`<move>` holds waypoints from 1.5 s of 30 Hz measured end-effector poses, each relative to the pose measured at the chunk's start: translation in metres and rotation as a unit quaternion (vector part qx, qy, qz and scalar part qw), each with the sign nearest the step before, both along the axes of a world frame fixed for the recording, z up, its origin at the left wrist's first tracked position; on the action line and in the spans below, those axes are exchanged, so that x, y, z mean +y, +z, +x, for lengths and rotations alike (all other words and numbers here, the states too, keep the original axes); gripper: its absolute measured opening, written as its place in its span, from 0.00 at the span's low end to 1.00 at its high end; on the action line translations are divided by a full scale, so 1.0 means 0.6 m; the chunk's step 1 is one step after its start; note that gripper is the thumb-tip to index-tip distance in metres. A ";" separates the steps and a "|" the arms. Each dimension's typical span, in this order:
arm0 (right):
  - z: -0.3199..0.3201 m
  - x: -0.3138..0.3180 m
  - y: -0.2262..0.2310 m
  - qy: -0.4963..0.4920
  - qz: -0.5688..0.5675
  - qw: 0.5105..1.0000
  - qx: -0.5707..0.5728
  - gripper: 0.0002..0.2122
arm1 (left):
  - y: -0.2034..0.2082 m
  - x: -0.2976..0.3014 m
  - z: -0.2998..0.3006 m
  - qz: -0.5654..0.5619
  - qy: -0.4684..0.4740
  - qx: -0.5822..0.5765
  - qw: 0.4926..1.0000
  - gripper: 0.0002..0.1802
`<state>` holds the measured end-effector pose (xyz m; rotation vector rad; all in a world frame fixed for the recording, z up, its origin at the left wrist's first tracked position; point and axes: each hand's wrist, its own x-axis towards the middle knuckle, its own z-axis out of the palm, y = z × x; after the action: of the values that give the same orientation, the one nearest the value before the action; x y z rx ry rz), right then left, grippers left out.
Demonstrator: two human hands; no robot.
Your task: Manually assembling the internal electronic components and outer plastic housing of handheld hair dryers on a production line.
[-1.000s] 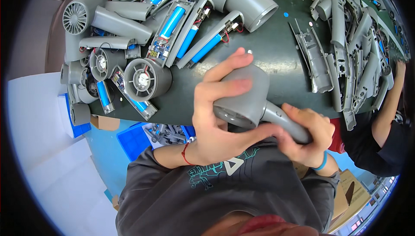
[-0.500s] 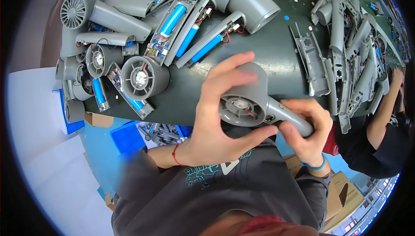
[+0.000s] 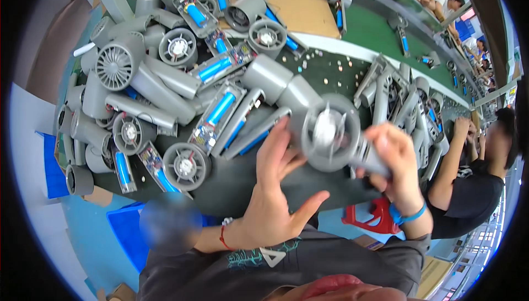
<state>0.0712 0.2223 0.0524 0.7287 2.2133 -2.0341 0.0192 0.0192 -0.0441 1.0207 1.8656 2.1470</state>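
Grey fan unit (image 3: 330,135) is held up over the front of the dark green worktop (image 3: 231,188), whose left side bears a heap of grey housings (image 3: 165,94). Its biggest part is a broad, round barrel (image 3: 330,165), turned so that the open end faces the camera. A much slimmer handle (image 3: 370,159) runs from the barrel toward the lower right, with some uneven detail near the joint (motion blur hides what it is). Deep inside sits a bright, whitish hub (image 3: 327,127), and thin grey spokes (image 3: 329,149) reach out from it to the wall.

The unit lies between the 2 hands, nearer to the right. The right hand (image 3: 399,171) is closed around the handle. The left hand (image 3: 275,202) is spread wide, its fingers raised just beside the barrel's left edge and its thumb (image 3: 312,207) splayed below; whether a fingertip touches the barrel, I cannot tell. A blue band (image 3: 398,216) circles the right wrist, a thinner red cord (image 3: 222,236) the left.
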 end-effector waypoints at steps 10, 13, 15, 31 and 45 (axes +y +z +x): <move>-0.598 0.197 -0.103 -0.066 0.277 0.952 0.114 0.29 | -0.001 -0.003 0.001 -0.159 -0.085 0.071 0.981 0.18; -0.639 0.231 -0.115 0.017 0.551 0.826 0.115 0.39 | -0.006 -0.011 -0.004 -0.148 -0.084 0.030 0.985 0.17; -0.592 0.204 -0.115 0.008 0.665 0.745 0.048 0.41 | -0.008 -0.014 0.002 -0.146 -0.071 0.055 0.985 0.17; -0.114 0.039 0.041 0.423 -0.076 0.895 -0.118 0.47 | 0.062 -0.040 -0.019 -0.143 0.098 0.255 0.951 0.29; 0.054 -0.039 -0.100 0.187 0.478 0.791 0.331 0.13 | 0.091 -0.062 -0.023 -0.451 0.053 0.234 0.859 0.41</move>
<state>0.1035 0.1988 -0.0077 -0.5603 3.3939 -0.9155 0.0053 -0.0183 0.0106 1.2286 2.7317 0.7915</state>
